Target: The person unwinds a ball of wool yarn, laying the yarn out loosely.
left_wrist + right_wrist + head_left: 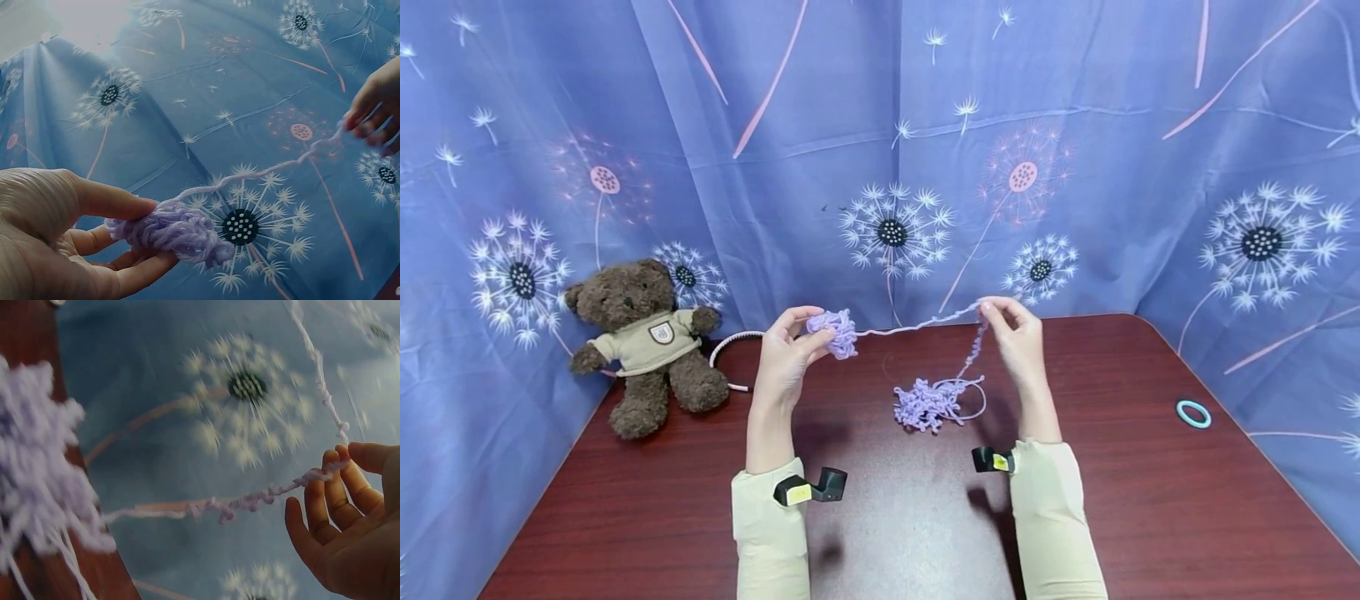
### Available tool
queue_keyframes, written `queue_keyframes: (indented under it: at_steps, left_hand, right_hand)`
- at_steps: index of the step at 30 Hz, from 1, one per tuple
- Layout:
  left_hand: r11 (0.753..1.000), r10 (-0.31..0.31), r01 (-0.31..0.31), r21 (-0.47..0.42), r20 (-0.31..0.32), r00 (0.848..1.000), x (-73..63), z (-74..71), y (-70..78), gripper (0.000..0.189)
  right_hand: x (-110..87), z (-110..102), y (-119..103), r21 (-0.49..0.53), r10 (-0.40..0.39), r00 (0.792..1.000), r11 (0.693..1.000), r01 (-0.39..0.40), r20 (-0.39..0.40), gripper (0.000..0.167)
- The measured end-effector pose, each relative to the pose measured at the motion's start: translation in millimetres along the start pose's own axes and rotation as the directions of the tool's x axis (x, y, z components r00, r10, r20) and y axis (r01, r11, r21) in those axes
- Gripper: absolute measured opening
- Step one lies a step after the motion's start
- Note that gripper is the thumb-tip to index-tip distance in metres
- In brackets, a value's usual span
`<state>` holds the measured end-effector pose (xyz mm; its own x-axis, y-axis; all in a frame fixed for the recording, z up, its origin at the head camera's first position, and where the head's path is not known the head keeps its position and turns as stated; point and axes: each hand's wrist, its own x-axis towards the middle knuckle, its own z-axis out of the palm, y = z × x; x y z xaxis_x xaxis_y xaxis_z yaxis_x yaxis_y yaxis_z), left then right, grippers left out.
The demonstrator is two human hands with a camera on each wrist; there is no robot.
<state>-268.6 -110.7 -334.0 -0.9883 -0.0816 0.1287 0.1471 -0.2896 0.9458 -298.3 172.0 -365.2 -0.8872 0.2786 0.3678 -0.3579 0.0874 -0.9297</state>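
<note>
My left hand (784,354) grips a small bundle of lilac yarn (837,333) between thumb and fingers, raised above the table. From that bundle a strand (902,329) runs across to my right hand (1017,337), whose thumb and fingertips pinch it. Below the right fingertips the strand turns crinkled and hangs down to a loose, curly pile of yarn (927,404) on the tabletop. The left wrist view shows the looped bundle (175,231) under the thumb. In the right wrist view, the kinked strand (250,501) stretches from the fingertips toward the pile.
A brown teddy bear (651,346) in a beige shirt sits at the table's back left, beside a white cord (733,337). A turquoise ring (1192,414) lies at the right on the dark red table (1150,500). A blue dandelion-print curtain (820,150) hangs behind.
</note>
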Motion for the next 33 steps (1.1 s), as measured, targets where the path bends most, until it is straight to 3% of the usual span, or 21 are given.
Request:
queue_keyframes:
  at_steps: [4,7,12,16,26,33]
  left_hand:
    - [1.000,-0.003,0.003,0.013,0.007,1.000,-0.1,5.9,-3.7,0.030]
    - [1.000,-0.004,0.003,0.016,0.016,1.000,0.5,10.4,-6.2,0.029]
    - [1.000,-0.005,0.004,0.004,0.035,0.999,1.6,14.9,-9.2,0.031]
    - [1.000,0.010,-0.012,0.026,0.059,0.998,1.1,17.8,-9.8,0.035]
    - [0.997,0.021,-0.028,0.068,0.103,0.994,2.1,23.8,-12.4,0.044]
    - [0.975,0.000,-0.052,0.216,0.234,0.972,1.9,22.3,-13.8,0.050]
  right_hand:
    - [-10.1,25.4,-3.8,-0.059,-0.011,0.993,0.998,0.018,0.115,0.022]
    - [-19.2,46.4,-2.2,-0.075,-0.024,0.976,0.996,0.041,0.216,0.022]
    - [-37.7,74.6,-10.2,-0.063,-0.049,0.914,0.995,0.081,0.403,0.023]
    - [-46.2,84.4,-12.8,-0.059,-0.035,0.878,0.996,0.072,0.477,0.022]
    - [-47.0,85.4,-14.3,-0.036,0.018,0.886,0.999,-0.002,0.464,0.027]
    - [-45.9,84.7,-17.5,-0.010,-0.002,0.905,1.000,0.007,0.426,0.022]
